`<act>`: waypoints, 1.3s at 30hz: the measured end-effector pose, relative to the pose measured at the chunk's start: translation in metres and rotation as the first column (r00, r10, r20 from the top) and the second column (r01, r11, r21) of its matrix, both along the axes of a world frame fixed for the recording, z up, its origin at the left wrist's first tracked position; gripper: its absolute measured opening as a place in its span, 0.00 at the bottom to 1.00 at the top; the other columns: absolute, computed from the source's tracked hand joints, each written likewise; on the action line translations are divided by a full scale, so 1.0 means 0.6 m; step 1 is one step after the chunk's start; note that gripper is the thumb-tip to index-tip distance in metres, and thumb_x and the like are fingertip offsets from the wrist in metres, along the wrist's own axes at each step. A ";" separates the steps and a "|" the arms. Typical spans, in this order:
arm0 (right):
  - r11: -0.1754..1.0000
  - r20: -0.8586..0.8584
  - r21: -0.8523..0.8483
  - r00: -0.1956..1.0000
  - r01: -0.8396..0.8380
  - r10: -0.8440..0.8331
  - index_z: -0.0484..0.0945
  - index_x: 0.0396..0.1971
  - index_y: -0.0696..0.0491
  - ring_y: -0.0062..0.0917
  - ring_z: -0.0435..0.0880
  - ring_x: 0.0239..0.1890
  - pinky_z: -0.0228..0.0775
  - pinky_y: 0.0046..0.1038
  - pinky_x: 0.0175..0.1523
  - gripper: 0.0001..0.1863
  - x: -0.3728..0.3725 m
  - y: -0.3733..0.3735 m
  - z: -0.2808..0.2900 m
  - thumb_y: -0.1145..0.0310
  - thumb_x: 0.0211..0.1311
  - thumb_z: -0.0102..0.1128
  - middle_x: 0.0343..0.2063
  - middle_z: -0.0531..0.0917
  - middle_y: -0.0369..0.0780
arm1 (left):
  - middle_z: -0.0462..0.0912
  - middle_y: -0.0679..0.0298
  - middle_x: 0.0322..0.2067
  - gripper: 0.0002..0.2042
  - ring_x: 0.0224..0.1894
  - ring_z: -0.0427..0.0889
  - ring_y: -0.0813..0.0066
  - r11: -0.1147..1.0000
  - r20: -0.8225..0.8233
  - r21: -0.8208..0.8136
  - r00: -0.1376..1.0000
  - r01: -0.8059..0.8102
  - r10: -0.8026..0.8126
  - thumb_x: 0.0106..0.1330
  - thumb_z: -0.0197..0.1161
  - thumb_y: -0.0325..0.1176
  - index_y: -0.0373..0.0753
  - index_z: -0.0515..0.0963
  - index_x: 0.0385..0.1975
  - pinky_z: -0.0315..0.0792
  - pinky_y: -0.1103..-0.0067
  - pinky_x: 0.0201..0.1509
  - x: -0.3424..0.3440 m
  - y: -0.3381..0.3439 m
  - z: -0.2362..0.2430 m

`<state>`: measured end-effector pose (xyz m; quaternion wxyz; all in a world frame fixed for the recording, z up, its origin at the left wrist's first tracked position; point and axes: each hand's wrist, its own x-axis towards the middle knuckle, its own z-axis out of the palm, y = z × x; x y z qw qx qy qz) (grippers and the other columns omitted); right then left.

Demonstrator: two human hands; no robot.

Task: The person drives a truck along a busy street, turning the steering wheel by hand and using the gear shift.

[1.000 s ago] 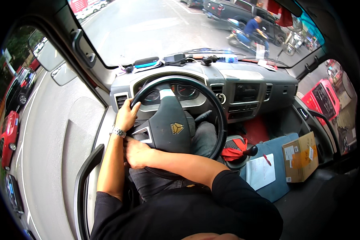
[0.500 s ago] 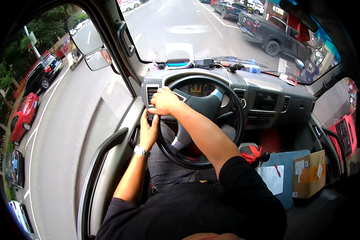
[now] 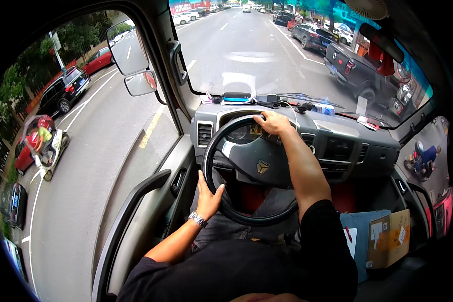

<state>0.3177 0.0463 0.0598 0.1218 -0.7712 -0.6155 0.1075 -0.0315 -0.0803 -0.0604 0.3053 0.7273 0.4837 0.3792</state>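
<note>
My right hand (image 3: 274, 123) grips the top of the black steering wheel (image 3: 246, 219), with the forearm angled across its right side. My left hand (image 3: 208, 197) lies against the lower left of the rim, fingers stretched upward and thumb apart; a metal watch (image 3: 197, 218) is on that wrist. Behind the wheel sits the instrument cluster (image 3: 238, 132), partly covered by the wheel and my right hand.
A cardboard box (image 3: 387, 236) lies on the right seat. Ahead runs a road (image 3: 221, 45) with a dark pickup (image 3: 352, 65) at the right. A scooter (image 3: 48, 146) is outside the left window and a rider (image 3: 425, 158) outside the right.
The wheel has turned. My right hand has moved right along its top; my left hand has dropped lower on the left. The outside view has swung toward straight down the road.
</note>
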 end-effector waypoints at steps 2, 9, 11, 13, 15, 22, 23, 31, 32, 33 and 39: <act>0.999 -0.020 0.022 0.999 0.026 -0.026 0.74 0.67 0.47 0.41 0.73 0.70 0.64 0.43 0.71 0.41 0.029 -0.019 -0.003 0.28 0.72 0.39 0.68 0.76 0.45 | 0.46 0.34 0.76 0.51 0.79 0.50 0.39 1.000 0.012 -0.018 1.000 0.012 -0.012 0.70 0.68 0.41 0.30 0.34 0.78 0.52 0.63 0.80 0.006 -0.003 0.012; 0.989 -0.191 0.106 0.978 0.106 -0.085 0.73 0.64 0.52 0.50 0.75 0.66 0.65 0.45 0.69 0.36 0.152 -0.083 -0.104 0.36 0.77 0.40 0.62 0.79 0.54 | 0.42 0.34 0.76 0.53 0.78 0.50 0.38 1.000 0.084 0.022 0.996 0.002 -0.004 0.69 0.69 0.38 0.32 0.31 0.78 0.52 0.62 0.80 0.011 -0.012 -0.018; 0.976 -0.314 0.181 0.948 0.118 -0.056 0.73 0.60 0.54 0.55 0.78 0.62 0.69 0.46 0.64 0.32 0.166 -0.122 -0.130 0.40 0.78 0.43 0.54 0.82 0.60 | 0.44 0.33 0.76 0.53 0.78 0.50 0.37 0.998 0.077 0.060 0.997 -0.004 -0.001 0.68 0.69 0.37 0.32 0.31 0.79 0.53 0.61 0.80 0.007 -0.006 -0.022; 0.945 -0.359 0.288 0.932 0.154 -0.043 0.75 0.57 0.55 0.51 0.85 0.47 0.75 0.45 0.53 0.27 0.168 -0.164 -0.161 0.45 0.80 0.45 0.41 0.85 0.55 | 0.45 0.32 0.75 0.53 0.77 0.51 0.35 0.996 0.086 0.091 0.996 -0.003 -0.005 0.68 0.69 0.36 0.34 0.30 0.79 0.54 0.61 0.79 0.006 -0.003 -0.027; 0.906 -0.477 0.353 0.878 0.234 -0.040 0.75 0.55 0.56 0.41 0.87 0.32 0.79 0.41 0.39 0.24 0.148 -0.204 -0.183 0.49 0.81 0.46 0.31 0.84 0.48 | 0.45 0.31 0.75 0.53 0.77 0.51 0.35 0.999 0.116 0.042 0.993 0.007 -0.012 0.67 0.69 0.35 0.34 0.30 0.79 0.54 0.60 0.79 0.003 -0.003 -0.034; 0.758 -0.707 0.366 0.691 0.539 -0.149 0.75 0.56 0.57 0.29 0.85 0.20 0.75 0.33 0.26 0.26 0.094 -0.294 -0.267 0.48 0.81 0.45 0.28 0.84 0.42 | 0.44 0.31 0.75 0.53 0.78 0.50 0.35 0.998 0.096 0.067 0.995 0.001 -0.008 0.67 0.69 0.35 0.35 0.30 0.79 0.54 0.60 0.79 0.007 -0.003 -0.026; 0.739 -0.713 0.339 0.672 0.582 -0.202 0.76 0.53 0.57 0.24 0.82 0.21 0.76 0.29 0.25 0.23 0.085 -0.305 -0.268 0.50 0.82 0.46 0.27 0.79 0.37 | 0.43 0.32 0.75 0.53 0.78 0.50 0.36 0.999 0.107 0.044 0.994 -0.010 0.005 0.67 0.69 0.34 0.34 0.32 0.79 0.53 0.61 0.79 0.011 -0.001 -0.022; 0.568 -0.769 0.372 0.586 0.734 -0.254 0.70 0.56 0.61 0.33 0.80 0.40 0.72 0.35 0.47 0.23 0.014 -0.393 -0.367 0.53 0.82 0.46 0.35 0.80 0.44 | 0.40 0.36 0.77 0.51 0.80 0.45 0.40 0.992 0.079 0.123 0.997 -0.005 -0.005 0.66 0.69 0.31 0.31 0.35 0.79 0.47 0.63 0.81 0.018 -0.018 -0.012; 0.536 -0.809 0.335 0.528 0.775 -0.258 0.70 0.56 0.61 0.32 0.78 0.44 0.70 0.35 0.51 0.23 -0.005 -0.400 -0.383 0.53 0.82 0.46 0.37 0.80 0.45 | 0.39 0.36 0.78 0.51 0.80 0.43 0.40 0.992 0.067 0.126 0.998 -0.002 -0.006 0.66 0.69 0.31 0.31 0.35 0.79 0.46 0.63 0.82 0.019 -0.022 -0.019; 0.571 -0.870 0.256 0.443 0.780 -0.215 0.69 0.55 0.60 0.30 0.76 0.45 0.69 0.33 0.53 0.22 -0.031 -0.415 -0.362 0.54 0.82 0.46 0.42 0.79 0.45 | 0.38 0.36 0.78 0.51 0.81 0.42 0.41 0.992 0.057 0.124 0.998 -0.010 0.003 0.66 0.69 0.31 0.31 0.35 0.79 0.45 0.63 0.82 0.017 -0.030 -0.028; 0.688 -0.925 0.133 0.338 0.714 -0.172 0.64 0.52 0.59 0.28 0.75 0.52 0.67 0.31 0.60 0.22 -0.093 -0.485 -0.383 0.52 0.82 0.48 0.50 0.77 0.48 | 0.36 0.38 0.79 0.51 0.81 0.40 0.43 0.994 0.090 0.110 0.996 -0.017 0.007 0.65 0.69 0.30 0.32 0.36 0.79 0.44 0.63 0.82 0.026 -0.029 -0.029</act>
